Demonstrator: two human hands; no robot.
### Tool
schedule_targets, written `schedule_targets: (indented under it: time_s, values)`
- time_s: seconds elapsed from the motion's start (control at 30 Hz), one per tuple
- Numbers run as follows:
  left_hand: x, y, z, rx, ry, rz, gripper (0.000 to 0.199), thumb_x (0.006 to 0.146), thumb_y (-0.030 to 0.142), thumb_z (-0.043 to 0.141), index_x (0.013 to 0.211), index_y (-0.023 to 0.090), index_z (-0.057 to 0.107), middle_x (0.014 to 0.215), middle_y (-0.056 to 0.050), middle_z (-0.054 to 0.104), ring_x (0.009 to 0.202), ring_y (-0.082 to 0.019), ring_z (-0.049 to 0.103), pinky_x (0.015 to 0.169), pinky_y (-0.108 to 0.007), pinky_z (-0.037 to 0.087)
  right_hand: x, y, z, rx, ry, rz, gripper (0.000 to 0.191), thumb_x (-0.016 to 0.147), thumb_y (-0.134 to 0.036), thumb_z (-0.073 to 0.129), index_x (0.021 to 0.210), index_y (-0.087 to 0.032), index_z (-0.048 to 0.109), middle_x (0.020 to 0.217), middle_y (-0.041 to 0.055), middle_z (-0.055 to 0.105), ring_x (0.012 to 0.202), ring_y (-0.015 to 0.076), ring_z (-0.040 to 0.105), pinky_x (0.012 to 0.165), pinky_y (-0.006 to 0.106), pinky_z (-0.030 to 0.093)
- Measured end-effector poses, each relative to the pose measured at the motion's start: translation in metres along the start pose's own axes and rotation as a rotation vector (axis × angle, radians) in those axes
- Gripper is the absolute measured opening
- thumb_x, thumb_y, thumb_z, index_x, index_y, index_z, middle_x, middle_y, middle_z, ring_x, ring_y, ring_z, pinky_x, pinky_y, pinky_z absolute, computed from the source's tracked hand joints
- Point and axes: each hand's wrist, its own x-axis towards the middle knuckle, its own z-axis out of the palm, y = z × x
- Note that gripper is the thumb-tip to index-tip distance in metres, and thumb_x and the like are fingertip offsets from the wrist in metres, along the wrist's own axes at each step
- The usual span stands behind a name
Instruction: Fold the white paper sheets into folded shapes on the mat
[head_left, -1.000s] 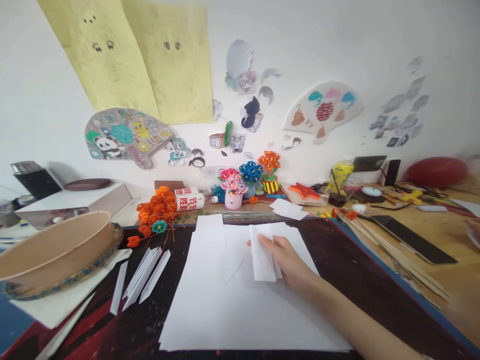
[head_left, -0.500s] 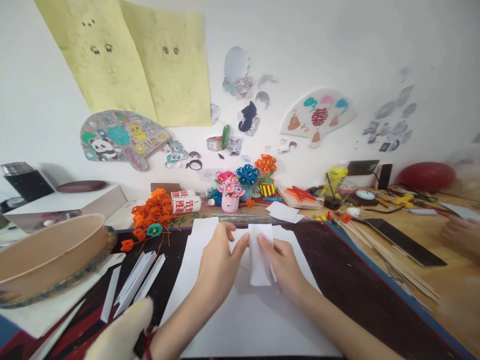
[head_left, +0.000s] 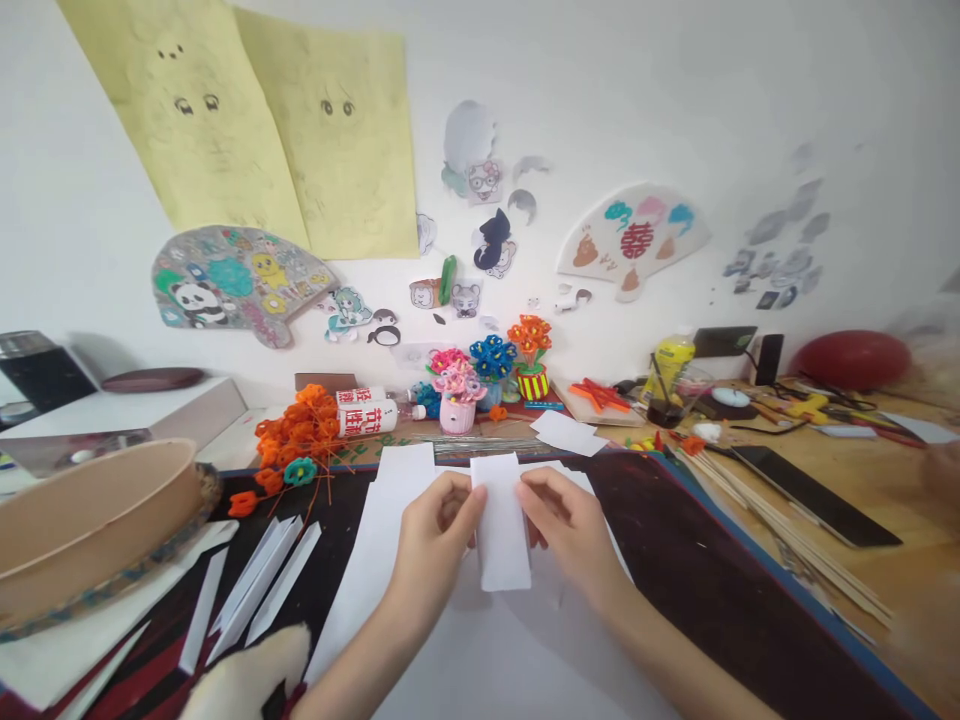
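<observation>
A folded white paper strip (head_left: 504, 535) is held upright above large white sheets (head_left: 480, 655) on the dark mat. My left hand (head_left: 439, 530) pinches its left edge between thumb and curled fingers. On the opposite edge, my right hand (head_left: 566, 525) has its thumb and fingertips closed on the same strip. Several narrow folded paper pieces (head_left: 259, 580) lie on the mat to the left of my left forearm. Small white paper pieces (head_left: 568, 433) rest beyond the sheets.
A round beige container (head_left: 97, 510) stands at the left. Orange craft flowers (head_left: 300, 430) and potted ones (head_left: 457, 400) line the back. Wooden sticks (head_left: 795, 535), a black phone-like slab (head_left: 817, 495) and a yellow bottle (head_left: 670, 362) are on the right.
The folded strip has shifted left and now shows its flat face. My left hand has come onto its left edge, and my right hand has moved from its front to the right edge.
</observation>
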Motion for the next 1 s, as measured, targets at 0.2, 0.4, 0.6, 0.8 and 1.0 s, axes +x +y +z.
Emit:
schedule_targets:
  time_s: [0.2, 0.4, 0.6, 0.8, 1.0]
  values:
    - [-0.002, 0.003, -0.001, 0.068, -0.050, 0.048, 0.024, 0.083, 0.040, 0.057, 0.077, 0.017, 0.059, 0.064, 0.002, 0.055, 0.052, -0.009, 0.044, 0.048, -0.020, 0.036, -0.001, -0.007, -0.001, 0.044, 0.073, 0.001, 0.023, 0.082, -0.040, 0.059, 0.078, -0.017, 0.061, 0.056, -0.0041, 0.049, 0.047, 0.0091, 0.046, 0.042, 0.019, 0.039]
    - [-0.005, 0.001, 0.000, 0.079, -0.003, 0.070, 0.027, 0.084, 0.043, 0.055, 0.075, 0.017, 0.059, 0.062, 0.003, 0.053, 0.051, -0.009, 0.041, 0.046, -0.020, 0.033, 0.000, -0.006, -0.003, 0.048, 0.052, -0.027, 0.024, 0.081, -0.039, 0.061, 0.069, -0.018, 0.059, 0.057, -0.0029, 0.051, 0.046, 0.0092, 0.046, 0.042, 0.020, 0.040]
    - [-0.006, 0.003, -0.002, 0.134, 0.102, 0.101, 0.032, 0.084, 0.046, 0.054, 0.068, 0.018, 0.057, 0.059, 0.003, 0.051, 0.053, -0.011, 0.042, 0.047, -0.020, 0.032, -0.005, -0.008, -0.001, 0.040, 0.009, -0.042, 0.026, 0.083, -0.039, 0.058, 0.068, -0.018, 0.058, 0.058, -0.0024, 0.053, 0.046, 0.0093, 0.046, 0.043, 0.021, 0.040]
    - [-0.006, 0.001, -0.002, 0.139, 0.117, 0.120, 0.034, 0.086, 0.047, 0.053, 0.067, 0.018, 0.055, 0.058, 0.004, 0.048, 0.053, -0.010, 0.040, 0.048, -0.020, 0.032, -0.007, -0.013, -0.001, 0.059, -0.021, -0.055, 0.028, 0.084, -0.038, 0.058, 0.064, -0.018, 0.057, 0.057, -0.0019, 0.053, 0.045, 0.0090, 0.047, 0.044, 0.021, 0.040]
    - [-0.006, 0.000, -0.003, 0.163, 0.112, 0.126, 0.033, 0.086, 0.045, 0.053, 0.068, 0.018, 0.056, 0.059, 0.003, 0.051, 0.054, -0.011, 0.042, 0.049, -0.020, 0.033, -0.007, -0.014, -0.002, 0.051, -0.048, -0.065, 0.030, 0.084, -0.040, 0.058, 0.063, -0.018, 0.056, 0.055, -0.0023, 0.052, 0.045, 0.0092, 0.047, 0.045, 0.021, 0.040]
